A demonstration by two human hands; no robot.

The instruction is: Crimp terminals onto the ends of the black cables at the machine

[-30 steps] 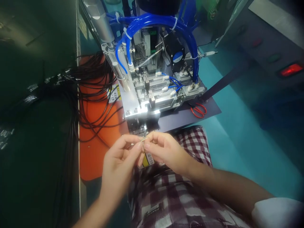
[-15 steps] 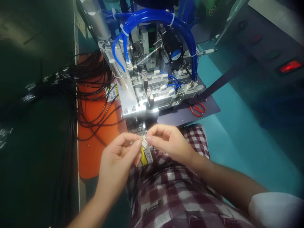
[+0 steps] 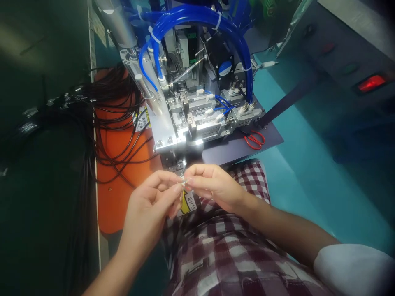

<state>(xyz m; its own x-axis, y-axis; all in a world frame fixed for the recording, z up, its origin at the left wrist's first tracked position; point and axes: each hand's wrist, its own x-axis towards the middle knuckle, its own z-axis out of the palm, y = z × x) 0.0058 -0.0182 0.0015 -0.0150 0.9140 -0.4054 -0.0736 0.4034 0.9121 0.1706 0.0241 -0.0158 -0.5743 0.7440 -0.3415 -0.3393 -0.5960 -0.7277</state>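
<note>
My left hand (image 3: 154,201) pinches a small, thin, pale piece (image 3: 184,182) between thumb and forefinger. My right hand (image 3: 214,184) meets it from the other side, its fingertips closed on the same piece. What the piece is cannot be made out; it looks like short, light-coloured strands, mostly covered by the fingertips. Both hands are held over my lap, just in front of a metal machine (image 3: 197,131) with pneumatic cylinders. Below the fingertips a yellow and white label (image 3: 189,202) shows.
Black cables (image 3: 114,119) lie across an orange board (image 3: 108,205) at the left. Red-handled scissors (image 3: 254,140) rest on the dark base plate (image 3: 228,151). Thick blue air hoses (image 3: 197,13) arch above the machine. A lit red switch (image 3: 371,83) is at the far right.
The view has shifted slightly, so the machine sits a little further left. My fingertips have moved slightly on the small piece, and more of it shows between them.
</note>
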